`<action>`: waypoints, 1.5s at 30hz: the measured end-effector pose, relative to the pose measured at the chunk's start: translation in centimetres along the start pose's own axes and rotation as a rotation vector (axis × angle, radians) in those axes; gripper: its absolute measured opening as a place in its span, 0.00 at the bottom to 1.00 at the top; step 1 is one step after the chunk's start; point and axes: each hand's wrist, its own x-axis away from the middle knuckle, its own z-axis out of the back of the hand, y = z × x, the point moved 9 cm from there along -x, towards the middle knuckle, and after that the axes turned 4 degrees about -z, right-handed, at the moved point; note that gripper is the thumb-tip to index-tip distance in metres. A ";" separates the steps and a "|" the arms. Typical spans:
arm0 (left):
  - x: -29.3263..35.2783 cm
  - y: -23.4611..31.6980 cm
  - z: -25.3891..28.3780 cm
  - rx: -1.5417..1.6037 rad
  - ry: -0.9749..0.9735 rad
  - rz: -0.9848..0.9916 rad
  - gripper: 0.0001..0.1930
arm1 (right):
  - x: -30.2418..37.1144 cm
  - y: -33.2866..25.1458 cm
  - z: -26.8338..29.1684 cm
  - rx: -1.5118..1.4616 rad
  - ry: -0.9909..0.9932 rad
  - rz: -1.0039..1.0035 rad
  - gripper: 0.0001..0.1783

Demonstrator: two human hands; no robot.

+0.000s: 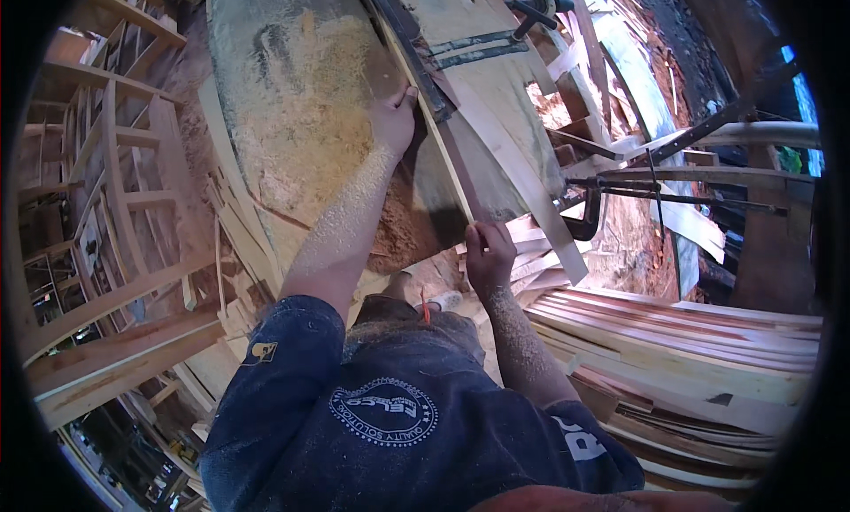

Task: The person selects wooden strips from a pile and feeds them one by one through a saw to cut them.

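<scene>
A long, thin wooden strip [451, 176] lies along a dark straight fence [407, 42] on a worktable [341, 60] strewn with sawdust. Farther up the strip, my left hand [392, 125] is closed against its left side, thumb toward the fence; some of its fingers are hidden. My right hand [490, 255] pinches the strip's near end at the table's front edge. Sawdust coats both forearms. A wider pale board [509, 162] lies to the right of the strip.
A black clamp [586, 213] grips the table's right side, and another clamp [534, 14] sits at the far right. Stacked boards [682, 344] lie at the lower right. Wooden frames [113, 162] stand on the left, with offcuts [239, 246] beside the table.
</scene>
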 end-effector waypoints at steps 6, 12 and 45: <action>-0.7 -1.8 0.2 -0.058 0.006 -0.018 0.21 | -2.2 -1.3 -1.5 0.024 0.018 0.104 0.08; -1.5 -3.5 1.7 -0.004 0.026 -0.009 0.20 | -4.4 -2.8 -3.5 -0.008 -0.021 0.098 0.08; -0.7 -1.6 0.3 0.159 -0.044 0.016 0.20 | -14.9 -4.2 -10.1 -0.138 0.037 -0.101 0.33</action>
